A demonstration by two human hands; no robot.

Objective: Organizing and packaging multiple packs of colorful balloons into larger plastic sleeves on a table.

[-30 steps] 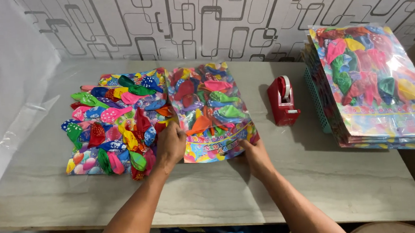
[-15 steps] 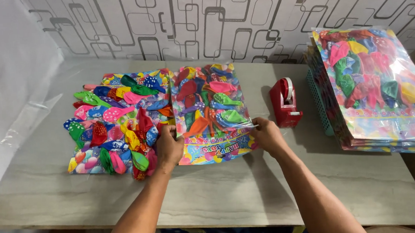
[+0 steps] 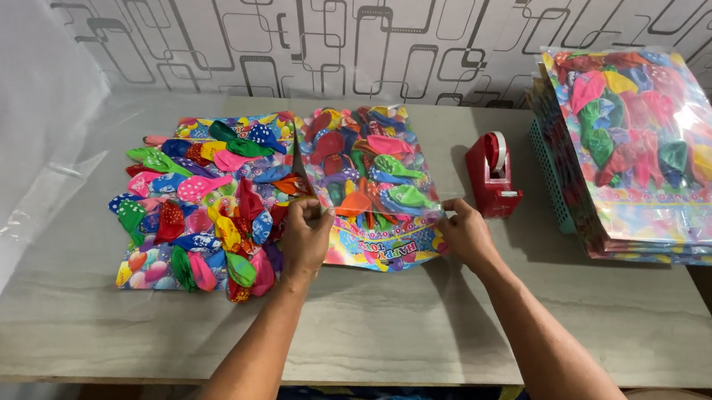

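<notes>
A clear plastic packet of coloured balloons (image 3: 371,182) lies on a printed backing card in the middle of the table. My left hand (image 3: 305,236) pinches the packet's near left edge. At the near right edge, my right hand (image 3: 463,232) grips the clear plastic flap. Left of the packet, a loose heap of coloured balloons (image 3: 204,203) lies on another printed card and touches my left hand's side.
A red tape dispenser (image 3: 492,174) stands just right of the packet. At the far right a tall stack of filled balloon packets (image 3: 648,151) rests beside a teal basket (image 3: 546,168). A clear plastic sheet (image 3: 43,199) lies at the left; a patterned wall runs behind.
Both hands have moved from flat on the packet's lower part to its near edge, and now pinch the clear plastic flap there. The right hand shifted rightward.
</notes>
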